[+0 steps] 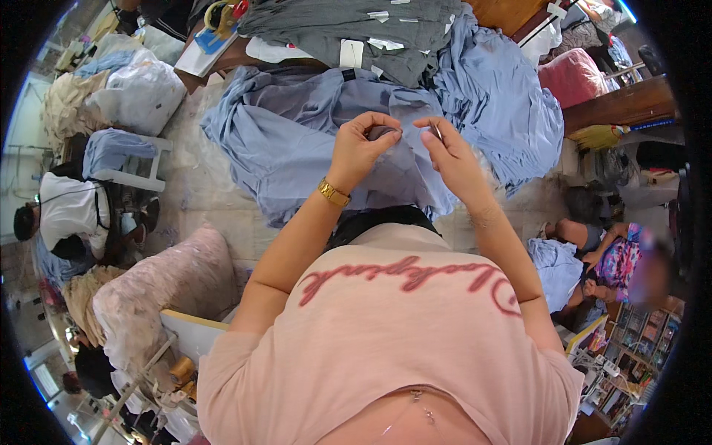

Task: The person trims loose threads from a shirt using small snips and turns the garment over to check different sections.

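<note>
A light blue garment [297, 111] lies in loose folds in front of me, partly hanging toward my waist. My left hand [363, 144], with a gold watch on its wrist, is closed in a pinch on a greyish-blue bit of this garment. Just to its right my right hand [451, 154] is raised with thumb and forefinger bent together. Something small, thin and shiny shows at its fingers, too small to name. The two hands are a short gap apart, above the cloth.
A pile of dark grey garments [326, 33] with white tags lies at the far side. More blue cloth [497, 104] drapes to the right. A tape dispenser [222, 18] stands far left. Beyond are a white stool [141, 174], a stuffed sack [170, 289] and people seated on both sides.
</note>
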A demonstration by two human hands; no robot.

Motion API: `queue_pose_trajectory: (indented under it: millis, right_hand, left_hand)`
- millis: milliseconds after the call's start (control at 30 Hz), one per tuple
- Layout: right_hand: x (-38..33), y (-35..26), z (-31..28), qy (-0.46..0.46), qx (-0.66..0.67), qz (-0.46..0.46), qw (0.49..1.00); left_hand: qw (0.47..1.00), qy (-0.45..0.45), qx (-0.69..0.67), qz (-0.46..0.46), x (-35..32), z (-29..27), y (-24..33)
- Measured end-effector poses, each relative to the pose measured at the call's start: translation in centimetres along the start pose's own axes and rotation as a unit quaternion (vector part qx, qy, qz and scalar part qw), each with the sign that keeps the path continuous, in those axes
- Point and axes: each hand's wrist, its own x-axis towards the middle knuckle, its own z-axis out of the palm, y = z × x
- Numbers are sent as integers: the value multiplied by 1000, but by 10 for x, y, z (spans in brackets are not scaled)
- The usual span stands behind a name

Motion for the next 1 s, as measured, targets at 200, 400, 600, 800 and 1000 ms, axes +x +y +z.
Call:
queue_pose_trajectory:
  millis: [200, 400, 600, 800, 1000]
  right_hand:
    - [5, 16, 12, 34, -115, -140, 983]
    - [-5, -11, 1, -32, 57, 28, 997]
    - [-3, -28, -1, -81, 109, 93, 986]
    - [9, -12, 10, -13, -19, 18, 1000]
    - [13, -11, 22, 16, -19, 32, 999]
  left_hand:
    - [998, -5, -52, -16, -2, 0, -1]
    - [988, -25, -130, -75, -4, -10, 2]
    - [985, -32, -156, -63, -6, -10, 5]
    - [992, -44, -118, -25, -6, -12, 0]
    - [995, -51, -77, -35, -11, -17, 9]
